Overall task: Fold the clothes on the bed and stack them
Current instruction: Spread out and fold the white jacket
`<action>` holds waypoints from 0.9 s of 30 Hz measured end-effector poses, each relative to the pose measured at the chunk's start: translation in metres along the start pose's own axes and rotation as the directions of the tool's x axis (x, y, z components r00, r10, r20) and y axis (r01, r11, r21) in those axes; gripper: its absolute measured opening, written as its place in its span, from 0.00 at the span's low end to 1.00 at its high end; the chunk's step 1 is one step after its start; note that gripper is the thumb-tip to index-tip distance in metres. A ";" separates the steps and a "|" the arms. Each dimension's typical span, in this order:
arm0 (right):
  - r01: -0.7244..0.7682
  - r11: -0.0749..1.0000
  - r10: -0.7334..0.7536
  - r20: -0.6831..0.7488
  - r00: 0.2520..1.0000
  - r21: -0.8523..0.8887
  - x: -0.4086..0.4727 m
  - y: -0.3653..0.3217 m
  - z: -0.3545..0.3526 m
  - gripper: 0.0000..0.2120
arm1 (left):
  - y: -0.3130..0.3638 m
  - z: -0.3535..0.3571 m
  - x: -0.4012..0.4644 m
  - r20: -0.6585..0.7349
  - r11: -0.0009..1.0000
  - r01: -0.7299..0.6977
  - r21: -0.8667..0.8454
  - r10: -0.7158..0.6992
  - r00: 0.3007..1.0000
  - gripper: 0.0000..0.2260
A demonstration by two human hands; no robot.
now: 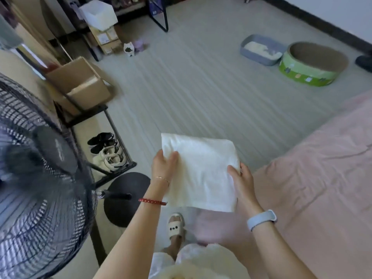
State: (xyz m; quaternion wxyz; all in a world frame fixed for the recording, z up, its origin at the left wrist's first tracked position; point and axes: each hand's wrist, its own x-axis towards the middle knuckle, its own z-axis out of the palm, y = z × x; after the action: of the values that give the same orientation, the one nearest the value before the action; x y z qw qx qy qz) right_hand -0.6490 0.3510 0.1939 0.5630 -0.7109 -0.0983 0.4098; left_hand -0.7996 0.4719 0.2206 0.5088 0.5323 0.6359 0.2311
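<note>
Hands, left (164, 165) and right (240, 176), each pinching folded white cloth (199, 172); I'd keep it level toward pink bed (322, 178) at 3 o'clock.

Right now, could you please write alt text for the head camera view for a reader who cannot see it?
Both hands, left and right, hold a folded white garment flat in the air above the floor, beside a pink bed. A black standing fan fills the left edge.

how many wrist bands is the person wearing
3: a thin gold chain and a red bracelet on the left wrist, a pale blue band on the right wrist.
</note>
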 end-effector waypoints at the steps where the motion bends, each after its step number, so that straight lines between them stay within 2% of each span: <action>1: -0.001 1.000 0.001 -0.026 1.000 0.016 0.013 -0.005 0.007 0.05 | 0.011 0.004 0.017 0.022 1.000 -0.023 0.007 0.023 0.999 0.07; 7: -0.016 0.995 0.026 -0.102 0.994 0.095 0.086 -0.049 0.032 0.06 | 0.067 0.036 0.100 0.097 0.996 -0.051 -0.067 0.057 0.994 0.03; 13: -0.029 0.997 0.042 -0.179 0.983 0.074 0.185 -0.104 0.022 0.09 | 0.131 0.102 0.182 0.207 0.997 -0.072 -0.034 0.077 0.975 0.01; 19: -0.040 0.993 0.075 -0.333 0.940 0.111 0.315 -0.165 -0.054 0.11 | 0.221 0.248 0.265 0.388 0.993 -0.108 0.052 0.080 0.918 0.04; 25: -0.001 0.989 0.082 -0.532 0.843 0.151 0.405 -0.236 -0.153 0.13 | 0.326 0.402 0.302 0.597 0.972 -0.216 0.092 0.120 0.793 0.04; 27: 0.021 0.986 0.081 -0.583 0.808 0.166 0.430 -0.252 -0.182 0.11 | 0.355 0.447 0.312 0.659 0.961 -0.261 0.093 0.137 0.740 0.04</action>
State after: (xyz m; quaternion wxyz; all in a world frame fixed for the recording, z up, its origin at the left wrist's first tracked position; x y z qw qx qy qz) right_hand -0.1645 0.5657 0.2188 0.6160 -0.7552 0.1261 0.1853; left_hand -0.2171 0.7617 0.2248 0.6188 0.6876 0.3787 0.0285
